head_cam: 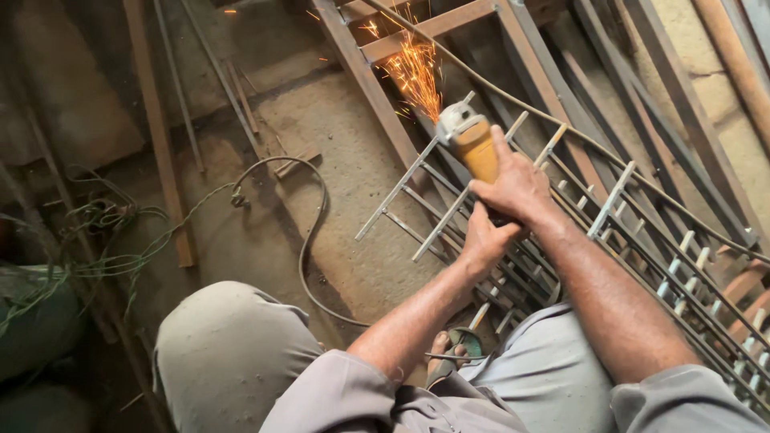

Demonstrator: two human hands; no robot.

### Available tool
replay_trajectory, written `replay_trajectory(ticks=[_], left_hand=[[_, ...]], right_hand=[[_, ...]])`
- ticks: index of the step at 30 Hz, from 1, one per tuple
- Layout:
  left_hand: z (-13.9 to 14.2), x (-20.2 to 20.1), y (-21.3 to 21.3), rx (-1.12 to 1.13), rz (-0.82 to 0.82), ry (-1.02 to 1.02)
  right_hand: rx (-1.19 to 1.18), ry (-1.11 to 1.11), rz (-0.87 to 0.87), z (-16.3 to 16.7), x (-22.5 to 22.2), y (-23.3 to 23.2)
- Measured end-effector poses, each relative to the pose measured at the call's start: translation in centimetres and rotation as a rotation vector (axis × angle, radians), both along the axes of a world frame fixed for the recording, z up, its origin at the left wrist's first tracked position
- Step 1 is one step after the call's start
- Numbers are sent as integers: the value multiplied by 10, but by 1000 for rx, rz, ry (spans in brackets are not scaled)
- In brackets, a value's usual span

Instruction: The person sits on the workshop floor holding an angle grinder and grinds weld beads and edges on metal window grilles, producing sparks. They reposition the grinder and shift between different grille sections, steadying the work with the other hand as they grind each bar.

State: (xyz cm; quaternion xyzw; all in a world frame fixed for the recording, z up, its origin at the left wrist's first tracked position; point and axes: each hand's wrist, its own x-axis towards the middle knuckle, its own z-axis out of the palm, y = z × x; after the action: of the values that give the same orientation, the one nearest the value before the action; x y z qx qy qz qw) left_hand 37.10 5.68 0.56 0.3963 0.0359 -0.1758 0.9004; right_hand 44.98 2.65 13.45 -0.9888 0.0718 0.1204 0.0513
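An orange and grey angle grinder [469, 136] points away from me, its disc on a rusty steel frame [377, 80]. Orange sparks [413, 72] fly up from the contact point. My right hand [517, 188] wraps over the grinder's orange body. Just behind it, my left hand [485, 240] grips the rear of the tool's handle, which is hidden under both hands. Below the tool lies a metal grille of thin grey bars [449, 208] with short cross pieces.
A dark cable [309, 232] loops across the concrete floor. A tangle of greenish wire [96, 224] lies at left beside rusty flat bars [160, 136]. More grille bars [682, 248] run to the right. My knee [224, 345] and sandalled foot [449, 353] are below.
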Motion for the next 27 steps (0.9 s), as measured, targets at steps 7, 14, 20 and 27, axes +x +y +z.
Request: replay_trajectory(ticks=[7, 14, 20, 27], left_hand=[[3, 17, 7, -121, -36, -112], [-10, -2, -10, 39, 101, -156], [-10, -49, -34, 387, 66, -57], [-8, -69, -30, 392, 57, -22]], right_hand=[[3, 38, -182, 7, 19, 6], [32, -28, -11, -17, 4, -4], [99, 40, 240, -42, -29, -20], [113, 46, 315, -52, -44, -26]])
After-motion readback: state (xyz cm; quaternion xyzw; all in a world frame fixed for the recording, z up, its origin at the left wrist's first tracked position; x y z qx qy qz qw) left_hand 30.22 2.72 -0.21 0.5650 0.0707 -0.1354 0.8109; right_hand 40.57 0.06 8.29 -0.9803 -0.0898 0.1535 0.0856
